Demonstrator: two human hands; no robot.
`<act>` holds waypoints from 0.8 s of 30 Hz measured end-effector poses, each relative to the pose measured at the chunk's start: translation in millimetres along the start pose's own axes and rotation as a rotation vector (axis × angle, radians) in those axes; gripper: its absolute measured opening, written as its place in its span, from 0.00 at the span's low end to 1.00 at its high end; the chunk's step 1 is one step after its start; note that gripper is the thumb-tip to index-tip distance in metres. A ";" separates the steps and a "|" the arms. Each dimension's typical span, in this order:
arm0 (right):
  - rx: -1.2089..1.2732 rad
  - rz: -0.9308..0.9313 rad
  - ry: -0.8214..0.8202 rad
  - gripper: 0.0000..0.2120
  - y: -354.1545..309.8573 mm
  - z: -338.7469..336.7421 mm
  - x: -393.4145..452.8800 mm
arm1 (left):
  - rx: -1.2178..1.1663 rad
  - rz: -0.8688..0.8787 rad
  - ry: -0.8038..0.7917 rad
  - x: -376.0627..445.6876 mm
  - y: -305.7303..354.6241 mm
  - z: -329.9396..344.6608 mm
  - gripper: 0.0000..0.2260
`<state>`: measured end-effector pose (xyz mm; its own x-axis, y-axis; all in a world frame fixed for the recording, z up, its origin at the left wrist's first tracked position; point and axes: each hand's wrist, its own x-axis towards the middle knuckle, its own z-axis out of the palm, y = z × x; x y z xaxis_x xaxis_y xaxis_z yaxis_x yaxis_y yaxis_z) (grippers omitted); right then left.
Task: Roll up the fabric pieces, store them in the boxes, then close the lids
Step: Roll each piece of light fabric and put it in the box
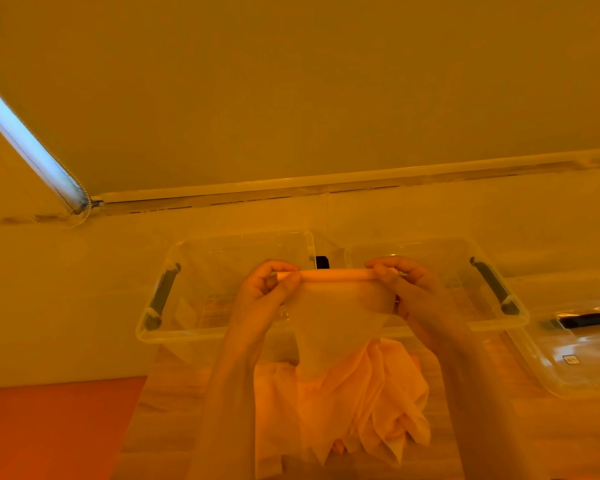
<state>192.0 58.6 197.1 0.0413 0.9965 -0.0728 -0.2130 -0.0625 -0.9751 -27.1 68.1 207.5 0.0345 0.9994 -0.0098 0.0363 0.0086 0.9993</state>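
fabric pile (343, 403): unrolled, nearest, below the boxes
hands: left hand (264, 292) and right hand (406, 289) pinch the ends of a half-rolled fabric piece (340, 306), fingers clamped
left box (222, 327), right box (465, 251): behind the roll, open, nothing stored yet
lid (582, 344): right of boxes, off

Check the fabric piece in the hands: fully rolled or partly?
Partly: the fabric piece is rolled along its top edge between both hands; the rest hangs loose.

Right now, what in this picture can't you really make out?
- Head view: the true colours; orange light tints everything.
- What lies inside the clear plastic box on the left: the left hand and the sheer fabric piece being rolled cover it.
- The clear lid with a dark handle: cut off by the right edge.
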 end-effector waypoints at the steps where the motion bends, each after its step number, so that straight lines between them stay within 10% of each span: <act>1: -0.012 -0.004 0.007 0.07 1.0 -0.3 0.6 | 0.019 0.003 0.007 0.2 -0.5 0.5 0.02; 24: 0.053 0.036 -0.027 0.06 -1.3 1.7 0.1 | -0.029 -0.039 -0.021 2.2 1.2 -3.3 0.08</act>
<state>190.7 58.9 198.7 0.0068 0.9948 -0.1016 -0.2655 -0.0961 -0.9593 -30.3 70.4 208.8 0.0543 0.9973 -0.0488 0.0090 0.0484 0.9988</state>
